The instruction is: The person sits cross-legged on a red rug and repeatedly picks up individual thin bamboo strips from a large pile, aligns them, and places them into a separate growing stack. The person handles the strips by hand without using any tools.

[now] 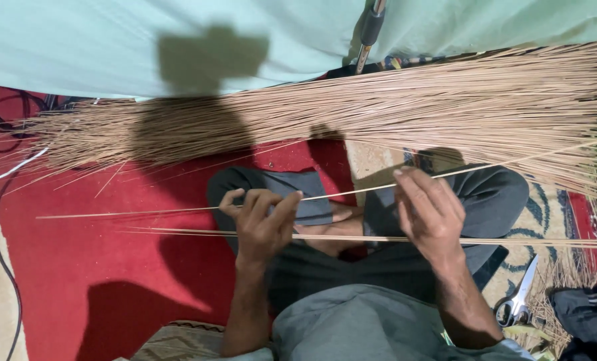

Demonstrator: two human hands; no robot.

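Left hand point(261, 220): raised over the lap, palm toward the camera, fingers curled, thumb and fingertips pinched on a single thin stick point(352, 190). Right hand point(428, 210): raised at the same height, back of the hand to the camera, fingertips closed on the same stick further along its length.

Single thin stick: pale, very slender, long. It runs across the view from low at the left, through both hands, rising to the right edge. It spans the gap between the hands above the lap.

Small loose sheaf of sticks point(352, 238): several like stems, lying nearly level just below the hands, across the crossed legs point(312, 194) in dark grey trousers. Neither hand touches it, as far as can be seen.

Large bundle of sticks point(405, 103): brown-tan, many stems, laid crosswise beyond the knees, tapering to fine tips at the left and spreading wide at the right. Well apart from both hands.

Red mat point(91, 267): beneath the legs and left portion of the bundle; shadows of the hands fall on it. Patterned rug point(545, 214): at the right, under the right knee.

Scissors point(520, 294): metal blades, dark handles, on the rug beside the right forearm, near a litter of cut stem ends.

Pale green cloth point(111, 40): covering the top of the view. Dark cable point(1, 254): along the left edge.
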